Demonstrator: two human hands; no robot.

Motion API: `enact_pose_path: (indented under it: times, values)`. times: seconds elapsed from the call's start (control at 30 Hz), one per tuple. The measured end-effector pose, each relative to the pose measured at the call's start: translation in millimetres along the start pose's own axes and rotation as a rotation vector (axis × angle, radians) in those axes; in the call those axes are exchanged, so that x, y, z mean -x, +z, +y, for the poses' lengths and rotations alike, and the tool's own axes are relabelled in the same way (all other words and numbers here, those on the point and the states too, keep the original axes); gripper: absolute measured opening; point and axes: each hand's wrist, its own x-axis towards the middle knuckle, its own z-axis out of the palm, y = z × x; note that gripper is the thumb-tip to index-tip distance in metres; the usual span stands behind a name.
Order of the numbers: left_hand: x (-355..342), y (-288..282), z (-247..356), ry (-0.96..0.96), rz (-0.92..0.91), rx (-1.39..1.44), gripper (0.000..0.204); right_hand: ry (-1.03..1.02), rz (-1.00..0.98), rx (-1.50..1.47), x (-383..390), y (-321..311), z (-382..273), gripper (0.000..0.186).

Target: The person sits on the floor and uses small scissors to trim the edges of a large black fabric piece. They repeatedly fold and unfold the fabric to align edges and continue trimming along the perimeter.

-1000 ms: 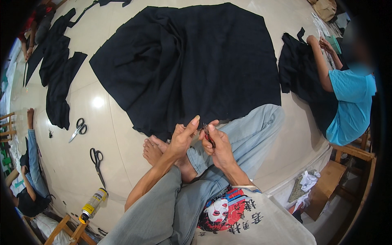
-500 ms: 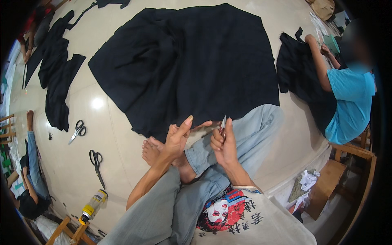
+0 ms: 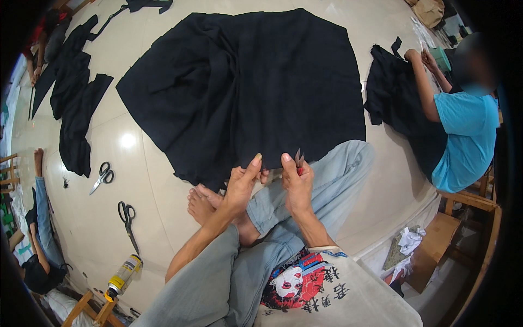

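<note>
A large black cloth [image 3: 283, 82] lies spread on the floor in front of me, its near edge running up to both hands. My left hand [image 3: 242, 185] is closed on that edge, thumb on top and fingers curled underneath. A short way to the right, my right hand [image 3: 298, 188] pinches the same edge under its thumb. It also keeps a small pair of thread snips [image 3: 300, 159] with red handles in its fingers, blades pointing up and away from me. The fingers under the cloth are partly hidden. My bare foot [image 3: 201, 204] rests by the cloth's near left corner.
Two pairs of scissors, one [image 3: 103, 177] and another [image 3: 127, 220], lie on the floor at left, near a yellow-labelled spray can [image 3: 124, 277]. Black cloth pieces [image 3: 73, 109] lie farther left. A person in a blue shirt [image 3: 466, 136] handles black cloth at right; others sit at left.
My right thumb has come down onto the cloth edge, and the snips now sit back in that hand. My left fingers, stretched rightward before, have drawn in.
</note>
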Motion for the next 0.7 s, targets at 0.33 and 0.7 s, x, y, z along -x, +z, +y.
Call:
enact_pose_path:
  times: [0.33, 0.7]
  values:
    - [7.0, 0.3, 8.7, 0.003, -0.081, 0.139, 0.041, 0.073, -0.092, -0.119, 28.6, -4.3, -3.2, 0.038]
    - [3.9, -15.2, -5.2, 0.012, -0.265, 0.159, 0.040, 0.328, -0.410, -0.216, 35.6, -4.6, -1.1, 0.042]
